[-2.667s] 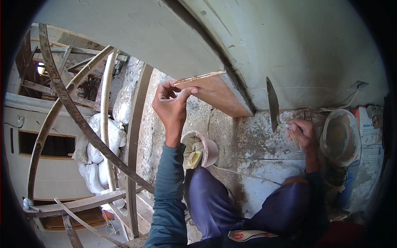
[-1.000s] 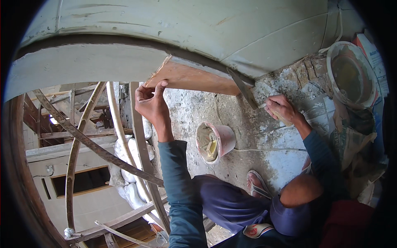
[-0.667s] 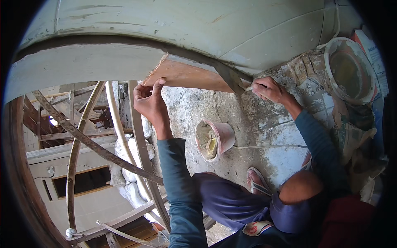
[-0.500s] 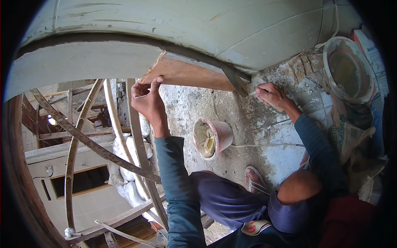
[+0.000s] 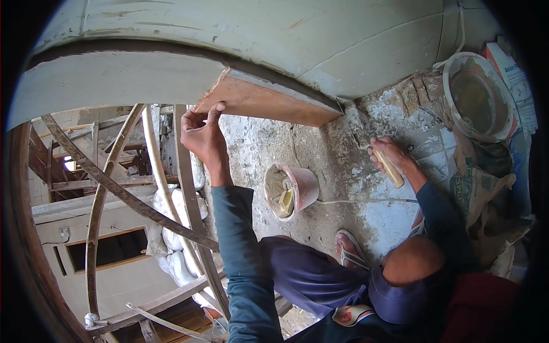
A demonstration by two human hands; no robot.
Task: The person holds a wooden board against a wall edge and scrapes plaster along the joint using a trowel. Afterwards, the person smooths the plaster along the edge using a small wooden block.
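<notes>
Head view. One wooden board is being pressed against the underside of the pale plastered wall, its near end being pinched between thumb and fingers by the left hand, which is being held raised at the board's left corner. One trowel is being gripped by its wooden handle in the right hand, the fingers being closed around the handle; the blade is being held against the rough surface just beside the board's right end, and its outline is hard to make out against the grey mortar.

Two containers are being shown: one small pink bucket, tipped on its side on the concrete ledge between the two arms, and one large pale bucket at the upper right, well apart from both hands. The contents of the small bucket are being only partly shown. One sandalled foot is being rested on the ledge. Several bamboo scaffold poles are being seen at the left; their ends are being cut off by the dark rim. Crumpled paper sacks are being partly hidden at the right edge.
</notes>
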